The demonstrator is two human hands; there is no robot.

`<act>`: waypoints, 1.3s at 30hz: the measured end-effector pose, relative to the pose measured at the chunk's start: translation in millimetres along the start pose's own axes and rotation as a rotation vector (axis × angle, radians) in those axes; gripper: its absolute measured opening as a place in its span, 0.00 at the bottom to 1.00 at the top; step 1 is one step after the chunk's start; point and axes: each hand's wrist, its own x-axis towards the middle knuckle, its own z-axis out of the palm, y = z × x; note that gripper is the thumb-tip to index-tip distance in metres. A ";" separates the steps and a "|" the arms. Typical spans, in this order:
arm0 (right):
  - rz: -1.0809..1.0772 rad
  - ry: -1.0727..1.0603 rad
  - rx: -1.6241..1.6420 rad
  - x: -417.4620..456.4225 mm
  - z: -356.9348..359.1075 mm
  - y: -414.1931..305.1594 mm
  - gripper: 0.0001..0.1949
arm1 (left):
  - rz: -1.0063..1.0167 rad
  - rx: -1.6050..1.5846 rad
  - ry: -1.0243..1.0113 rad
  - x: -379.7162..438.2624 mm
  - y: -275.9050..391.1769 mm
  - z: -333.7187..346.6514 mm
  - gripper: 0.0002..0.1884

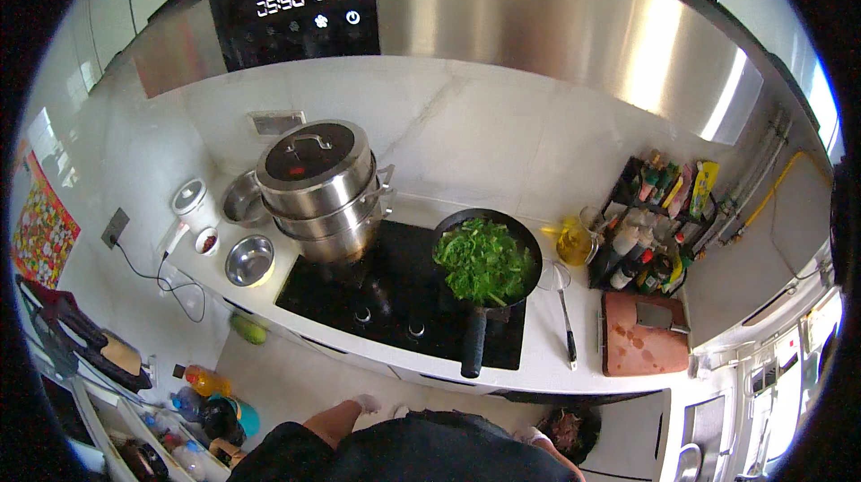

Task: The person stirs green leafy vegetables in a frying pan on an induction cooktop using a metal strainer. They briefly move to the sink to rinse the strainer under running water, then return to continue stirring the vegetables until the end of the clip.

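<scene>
Both arms hang down at the lower edge of the picture, against black clothing (403, 448). My left hand (366, 404) is small and blurred above the floor. My right hand (533, 435) sits low by the counter front, beside a dark round container (572, 431) with reddish-brown contents. Neither hand reaches the cooktop, and finger positions are unclear. In front of me, a black frying pan (535, 260) of chopped leafy greens (483, 260) rests on the black cooktop (403, 294). Its dark handle (474, 341) points towards me. A lidded stainless-steel steamer pot (316, 193) stands at the back left.
Left of the cooktop are a metal bowl (250, 260), a small cup (207, 241) and a white appliance (192, 203). To its right lie a wire skimmer (568, 327), an oil jug (574, 246), a condiment rack (646, 240) and a cutting board (632, 347) with a cleaver (654, 315).
</scene>
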 end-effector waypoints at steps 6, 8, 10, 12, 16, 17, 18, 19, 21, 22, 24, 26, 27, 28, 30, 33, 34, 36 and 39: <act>0.415 0.009 0.446 -12.7 -27.9 -71.6 0.14 | 0.155 0.196 -0.012 6.6 -19.6 6.7 0.15; 0.395 -0.020 0.347 -20.7 -33.6 -78.1 0.15 | 0.066 0.070 -0.006 20.8 -15.6 7.6 0.15; 0.397 -0.014 0.347 -21.9 -35.2 -77.6 0.15 | 0.112 0.240 0.003 18.1 -12.5 8.8 0.15; 0.418 0.032 0.356 -27.4 -36.5 -82.7 0.15 | 0.075 0.289 0.011 10.8 1.8 7.7 0.16; 0.392 0.046 0.291 -34.9 -37.3 -97.8 0.15 | -0.019 0.378 0.032 -3.1 12.5 10.5 0.16; 0.371 0.032 0.279 -32.9 -36.7 -96.4 0.15 | 0.068 0.448 0.037 -3.8 12.8 11.1 0.16; 0.325 0.009 0.265 -23.8 -34.1 -92.7 0.15 | 0.135 0.512 0.058 3.0 -7.5 10.9 0.16; 0.300 0.004 0.254 -20.3 -29.9 -80.7 0.15 | 0.225 0.588 0.069 10.4 -12.6 8.9 0.16; 0.284 -0.032 0.180 -14.7 -24.8 -63.1 0.16 | 0.327 0.577 0.127 8.3 -19.2 9.4 0.17; 0.299 -0.048 0.126 -16.2 -21.8 -53.8 0.17 | 0.384 0.577 0.152 7.3 -15.7 8.2 0.17; 0.333 -0.078 0.018 -19.4 -16.4 -35.8 0.18 | 0.368 0.514 0.135 0.0 -2.2 6.4 0.18; 0.367 -0.117 -0.090 -20.8 -12.2 -25.7 0.19 | 0.343 0.487 0.107 -11.7 12.9 5.4 0.18; 0.343 -0.093 -0.086 -16.5 -11.5 -26.0 0.19 | 0.321 0.504 0.102 -12.7 9.1 5.8 0.18; 0.320 -0.066 -0.080 -12.4 -10.9 -26.7 0.19 | 0.315 0.541 0.096 -10.3 3.6 6.4 0.19; 0.278 -0.009 -0.068 -5.3 -9.9 -27.5 0.19 | 0.312 0.610 0.087 -5.2 -4.2 7.0 0.19; 0.318 -0.023 -0.070 -8.9 -9.6 -30.2 0.18 | 0.220 0.529 0.019 -16.3 15.7 2.7 0.19; 0.367 -0.104 -0.091 -9.6 -13.4 -35.1 0.18 | 0.174 0.485 -0.002 -19.6 15.9 2.9 0.19; 0.426 -0.193 -0.077 -8.9 -18.2 -43.9 0.18 | 0.119 0.411 0.031 -24.5 13.2 6.7 0.19; 0.440 -0.065 0.305 9.6 16.6 25.3 0.16 | 0.203 0.412 0.106 -4.5 10.8 9.5 0.18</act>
